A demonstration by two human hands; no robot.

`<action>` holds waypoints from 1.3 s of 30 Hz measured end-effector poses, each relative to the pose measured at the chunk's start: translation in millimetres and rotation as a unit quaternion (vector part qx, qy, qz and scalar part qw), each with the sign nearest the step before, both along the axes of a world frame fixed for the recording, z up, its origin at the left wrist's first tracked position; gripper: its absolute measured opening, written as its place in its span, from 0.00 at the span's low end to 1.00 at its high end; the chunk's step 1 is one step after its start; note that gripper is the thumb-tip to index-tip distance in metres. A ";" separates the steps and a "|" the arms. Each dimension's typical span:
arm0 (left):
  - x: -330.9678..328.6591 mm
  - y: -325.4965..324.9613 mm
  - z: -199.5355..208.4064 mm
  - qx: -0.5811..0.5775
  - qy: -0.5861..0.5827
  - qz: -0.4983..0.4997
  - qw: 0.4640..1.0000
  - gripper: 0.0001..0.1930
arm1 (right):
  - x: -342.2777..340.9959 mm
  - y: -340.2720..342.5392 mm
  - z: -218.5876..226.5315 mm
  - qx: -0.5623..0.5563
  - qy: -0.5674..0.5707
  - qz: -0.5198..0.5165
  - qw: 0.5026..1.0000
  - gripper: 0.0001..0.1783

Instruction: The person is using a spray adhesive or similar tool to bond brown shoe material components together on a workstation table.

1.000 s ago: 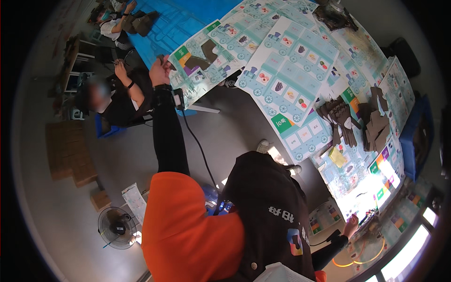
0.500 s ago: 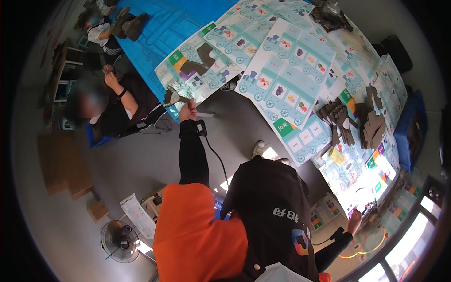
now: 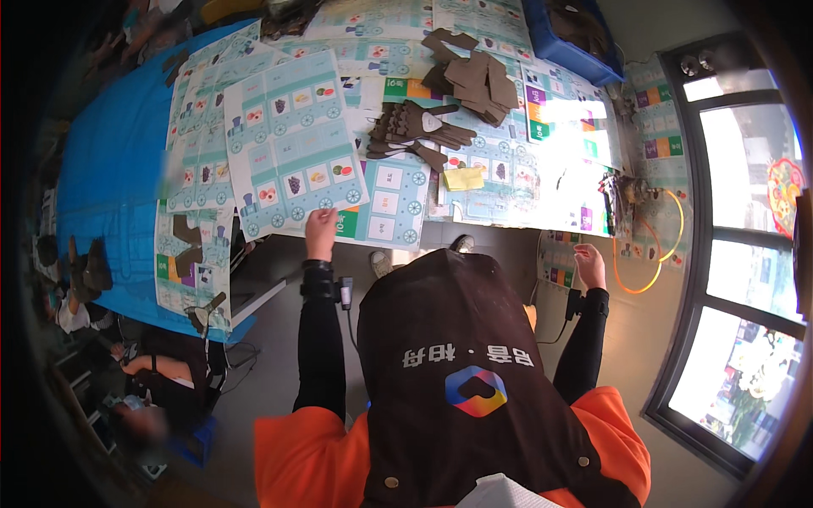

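Pale-blue printed sheet (image 3: pixel 296 141) at ten-thirty on the worktop (image 3: pixel 529 207); brown gloves (image 3: pixel 408 127) at twelve o'clock.
Left hand (image 3: pixel 322 234), nine o'clock, overlaps the sheet's near edge; cannot tell whether its grip holds it. Right hand (image 3: pixel 591 266), three o'clock: grip half open, seemingly empty.

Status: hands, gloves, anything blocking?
Left hand at printed sheet edge, contact unclear. Right hand seemingly empty. Brown gloves piled; yellow cloth nearby, not covering them.

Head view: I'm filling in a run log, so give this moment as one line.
left hand: at near edge of printed sheet, contact unclear | right hand: nothing seen held | gloves: piled near yellow item
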State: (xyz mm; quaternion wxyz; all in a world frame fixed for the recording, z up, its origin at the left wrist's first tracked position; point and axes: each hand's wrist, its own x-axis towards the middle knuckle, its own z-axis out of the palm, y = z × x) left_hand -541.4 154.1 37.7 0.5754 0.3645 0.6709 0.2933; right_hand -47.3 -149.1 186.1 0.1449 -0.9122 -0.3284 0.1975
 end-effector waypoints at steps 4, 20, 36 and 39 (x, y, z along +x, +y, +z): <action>151.6 23.2 23.7 0.229 0.233 -0.198 0.924 0.18 | 39.0 -36.9 -10.6 0.029 0.049 -0.031 0.998 0.11; 375.7 90.2 -17.4 0.260 0.521 -0.184 0.792 0.11 | 339.1 -62.9 -117.6 0.022 0.007 -0.060 0.998 0.12; 573.1 -64.7 37.5 0.059 -0.031 -0.428 0.901 0.10 | 444.1 30.5 -169.6 -0.125 -0.124 -0.011 0.984 0.37; 598.1 -60.4 2.5 0.012 0.026 -0.426 0.905 0.12 | 447.2 33.1 -173.0 -0.057 -0.095 -0.058 0.992 0.31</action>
